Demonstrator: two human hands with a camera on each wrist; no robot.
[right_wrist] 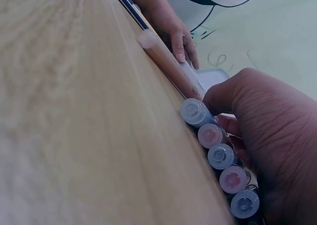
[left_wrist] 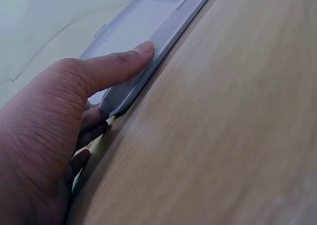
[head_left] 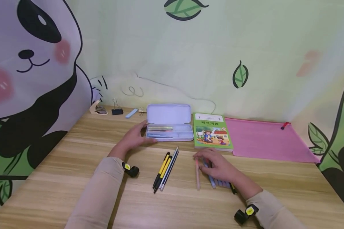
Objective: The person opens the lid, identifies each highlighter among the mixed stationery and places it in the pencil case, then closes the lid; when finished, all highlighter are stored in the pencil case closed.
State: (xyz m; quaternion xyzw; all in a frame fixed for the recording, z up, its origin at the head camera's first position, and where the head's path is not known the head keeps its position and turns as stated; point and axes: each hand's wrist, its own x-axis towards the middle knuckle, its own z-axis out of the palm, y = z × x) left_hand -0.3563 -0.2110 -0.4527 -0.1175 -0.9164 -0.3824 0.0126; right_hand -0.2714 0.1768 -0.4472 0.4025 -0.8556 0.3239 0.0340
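Observation:
My left hand (head_left: 134, 139) holds the left end of an open pale-lilac pencil case (head_left: 183, 136), the thumb along its front wall and the fingers round its side. Several slim pens and sticks lie in the case's left compartments. My right hand (head_left: 216, 163) bends over a row of markers, thumb and forefinger at the far end of a pink marker (head_left: 198, 178) that lies apart from the row. Under the palm are several blue and pink markers (right_wrist: 220, 156) side by side, their far parts hidden by the hand.
Two yellow-and-black pens (head_left: 164, 170) lie beside slim dark pencils (head_left: 170, 168) mid-table. A green book (head_left: 213, 132) and a pink zip pouch (head_left: 269, 140) lie at the back right. Back left are a stapler-like item (head_left: 98, 108), a black binder clip (head_left: 117, 111) and a blue strip (head_left: 131, 113).

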